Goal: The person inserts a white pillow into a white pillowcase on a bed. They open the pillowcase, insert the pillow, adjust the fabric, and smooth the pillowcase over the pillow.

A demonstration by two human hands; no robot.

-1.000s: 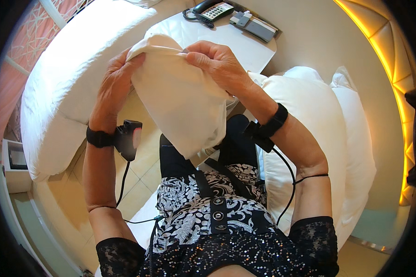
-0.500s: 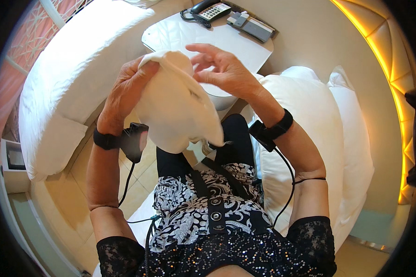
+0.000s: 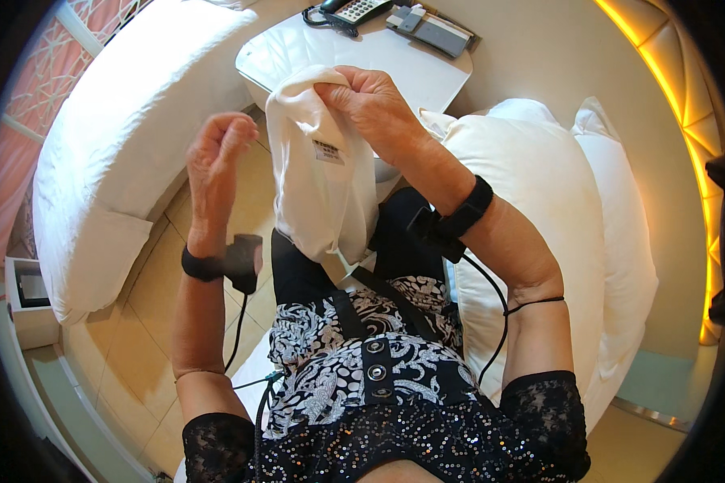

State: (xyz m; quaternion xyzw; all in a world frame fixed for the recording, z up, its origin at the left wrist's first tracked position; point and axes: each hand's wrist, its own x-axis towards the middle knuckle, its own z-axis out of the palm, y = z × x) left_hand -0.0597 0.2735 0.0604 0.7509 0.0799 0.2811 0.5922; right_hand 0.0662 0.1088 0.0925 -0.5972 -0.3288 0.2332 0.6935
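Note:
A soft white cloth piece (image 3: 310,197), its kind not clear, hangs in loose folds above my lap. A small printed label (image 3: 328,151) shows on its side. My right hand (image 3: 375,106) pinches its upper edge between thumb and fingers. To the left of the cloth and apart from it, my left hand (image 3: 221,153) is raised with its fingers curled in, and nothing shows in them. Both wrists wear black straps with small dark devices and cables.
Ahead stands a white side table (image 3: 290,48) with a black telephone (image 3: 357,11) and a grey tray of flat items (image 3: 431,30). White bedding (image 3: 129,137) bulks at the left. Large white pillows (image 3: 532,201) lean at my right, by the wall. Tiled floor (image 3: 149,338) shows at left.
My left hand has let go of the cloth and drawn away to the left. My right hand has taken hold of the cloth's top edge. The cloth has turned, and its label now shows.

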